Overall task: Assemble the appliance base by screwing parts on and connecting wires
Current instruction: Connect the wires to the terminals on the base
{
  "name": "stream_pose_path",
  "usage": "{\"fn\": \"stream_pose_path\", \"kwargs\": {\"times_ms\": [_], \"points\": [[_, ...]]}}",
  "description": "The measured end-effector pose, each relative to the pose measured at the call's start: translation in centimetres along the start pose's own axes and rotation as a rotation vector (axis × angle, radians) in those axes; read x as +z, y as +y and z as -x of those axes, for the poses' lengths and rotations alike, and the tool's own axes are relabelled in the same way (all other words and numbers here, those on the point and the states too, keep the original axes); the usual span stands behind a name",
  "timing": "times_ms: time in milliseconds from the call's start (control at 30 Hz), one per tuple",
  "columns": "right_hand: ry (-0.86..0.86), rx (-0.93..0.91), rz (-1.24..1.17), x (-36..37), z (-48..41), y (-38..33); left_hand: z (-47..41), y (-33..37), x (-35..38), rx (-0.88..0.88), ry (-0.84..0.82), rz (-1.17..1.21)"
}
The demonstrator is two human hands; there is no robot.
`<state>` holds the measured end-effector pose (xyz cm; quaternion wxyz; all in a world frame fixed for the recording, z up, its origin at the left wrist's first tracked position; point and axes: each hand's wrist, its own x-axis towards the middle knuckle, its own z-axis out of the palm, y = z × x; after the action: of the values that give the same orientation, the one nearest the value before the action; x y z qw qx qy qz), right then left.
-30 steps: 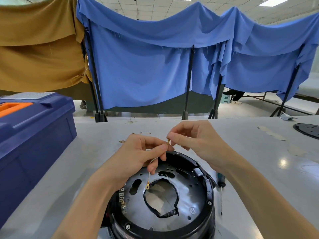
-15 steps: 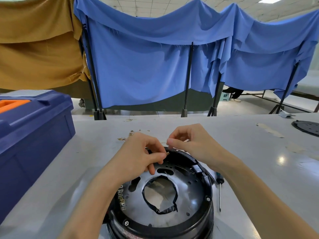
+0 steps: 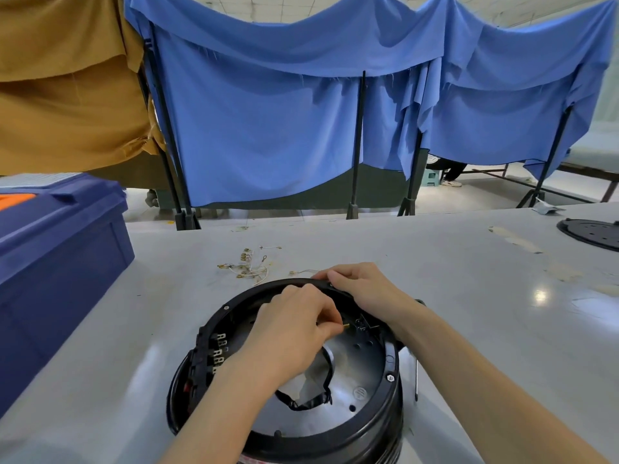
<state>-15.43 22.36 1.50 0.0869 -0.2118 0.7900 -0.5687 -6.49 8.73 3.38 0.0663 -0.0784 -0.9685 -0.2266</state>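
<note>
While the appliance base (image 3: 392, 401) stands at the near edge of the table (image 3: 469, 316), about in the middle of it, both hands are on it. It is a round black shell lying open side up, and inside it is a grey metal plate (image 3: 363, 373) with a large middle hole edged in black tape.

The left hand (image 3: 291, 333) reaches over the inside of the base. Its grip is closed: thumb and forefinger pinch a small brass terminal (image 3: 345, 325), whose tip points to the right, toward a black fitting on the inner right wall. I cannot tell whether the tip touches this fitting. The right hand (image 3: 365, 289) lies on the far rim of the base, and its grip is also closed, with the fingers curled over the rim.

Beyond the base, toward the far edge, some loose wires (image 3: 249, 267) with brass ends lie on the table in a small heap. A screwdriver (image 3: 416, 380) lies just beside the base on its right, mostly hidden under the right forearm. A dark blue toolbox (image 3: 60, 259) stands at the left edge. A flat black disc (image 3: 593, 233) lies at the right edge, near the far corner. Behind the table, blue cloth (image 3: 268, 128) and mustard cloth (image 3: 67, 95) hang over black stands.
</note>
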Motion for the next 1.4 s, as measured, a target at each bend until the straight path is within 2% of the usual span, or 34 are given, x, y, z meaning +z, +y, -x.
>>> {"fn": "stream_pose_path", "kwargs": {"times_ms": [300, 1033, 1300, 1400], "points": [[0.011, -0.001, -0.069, 0.1, -0.2, 0.3, -0.4, 0.8, 0.4, 0.049, 0.054, -0.063], [0.013, -0.005, -0.102, 0.3, -0.3, 0.2, -1.3, 1.8, -0.2, 0.183, -0.034, -0.101], [0.014, 0.009, -0.105, 0.3, 0.0, 0.0, -1.5, 1.2, 0.4, 0.192, 0.011, 0.047], [0.017, 0.013, -0.099, 0.2, 0.2, -0.1, -1.5, 1.0, -0.6, 0.164, -0.078, 0.121]]}}
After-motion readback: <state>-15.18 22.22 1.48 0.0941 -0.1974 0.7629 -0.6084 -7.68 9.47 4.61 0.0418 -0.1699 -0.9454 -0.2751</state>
